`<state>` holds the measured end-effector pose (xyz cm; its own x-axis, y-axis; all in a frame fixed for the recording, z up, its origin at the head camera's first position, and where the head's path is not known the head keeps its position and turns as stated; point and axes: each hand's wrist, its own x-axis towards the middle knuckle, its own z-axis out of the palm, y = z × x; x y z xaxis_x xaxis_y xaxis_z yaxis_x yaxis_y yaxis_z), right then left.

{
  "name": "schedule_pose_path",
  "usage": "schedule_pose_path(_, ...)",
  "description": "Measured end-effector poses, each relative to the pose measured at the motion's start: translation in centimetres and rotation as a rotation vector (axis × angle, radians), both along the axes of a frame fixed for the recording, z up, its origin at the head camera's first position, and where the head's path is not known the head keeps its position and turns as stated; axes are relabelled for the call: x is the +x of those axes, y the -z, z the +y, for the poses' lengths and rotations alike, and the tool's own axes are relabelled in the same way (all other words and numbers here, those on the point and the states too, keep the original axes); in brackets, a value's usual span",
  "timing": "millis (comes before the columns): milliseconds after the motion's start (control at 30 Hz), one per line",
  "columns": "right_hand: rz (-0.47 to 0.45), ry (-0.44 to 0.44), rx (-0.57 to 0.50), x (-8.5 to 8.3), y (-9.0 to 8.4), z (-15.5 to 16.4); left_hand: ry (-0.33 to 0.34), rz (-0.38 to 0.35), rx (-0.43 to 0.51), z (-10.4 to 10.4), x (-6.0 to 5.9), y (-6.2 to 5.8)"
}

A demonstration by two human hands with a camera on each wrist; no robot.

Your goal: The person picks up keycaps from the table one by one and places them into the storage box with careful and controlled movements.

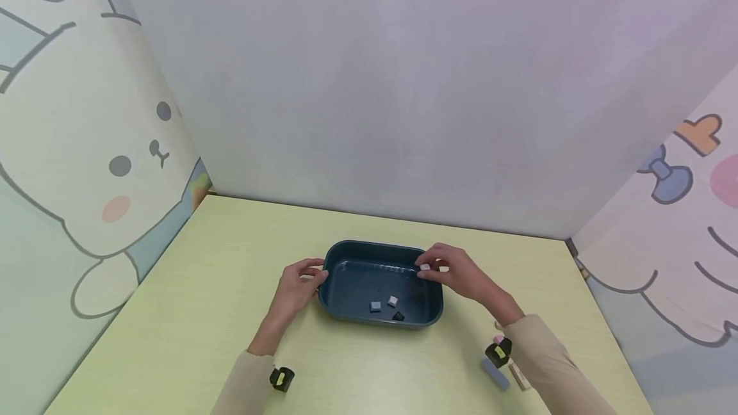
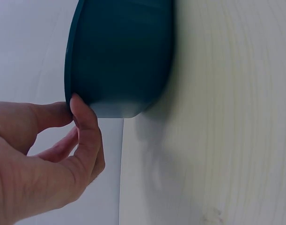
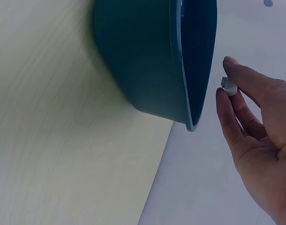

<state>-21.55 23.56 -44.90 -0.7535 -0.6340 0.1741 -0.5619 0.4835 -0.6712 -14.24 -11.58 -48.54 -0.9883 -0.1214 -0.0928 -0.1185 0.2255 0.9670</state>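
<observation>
A dark teal rectangular basin sits on the table. My left hand pinches its left rim; in the left wrist view the thumb and a finger meet at the basin's edge. Over the right end of the basin, my right hand holds a small white keycap-like piece between thumb and fingertips, just above the rim. Inside, toward the near side, lie a blue-grey square piece, a white one and a black one.
Beside the right forearm on the pale yellow table lie a blue-grey bar, a light wooden-looking bar and a pink piece, partly covered by the wrist camera. A grey-white wall rises behind.
</observation>
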Motion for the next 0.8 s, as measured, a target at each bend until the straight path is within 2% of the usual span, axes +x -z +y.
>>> schedule_pose_path(333, 0.031, -0.054, 0.031, -0.5, -0.1, -1.1, -0.003, -0.003, -0.01, 0.0, -0.1, 0.1)
schedule_pose_path(600, -0.018, -0.065, 0.049, -0.9, 0.1, -1.8, -0.005, -0.003, -0.004, 0.0, -0.1, 0.1)
schedule_pose_path(800, -0.006, -0.1, 0.055, -1.3, 0.7, -2.4, -0.008, -0.008, -0.01, 0.0, -0.1, 0.0)
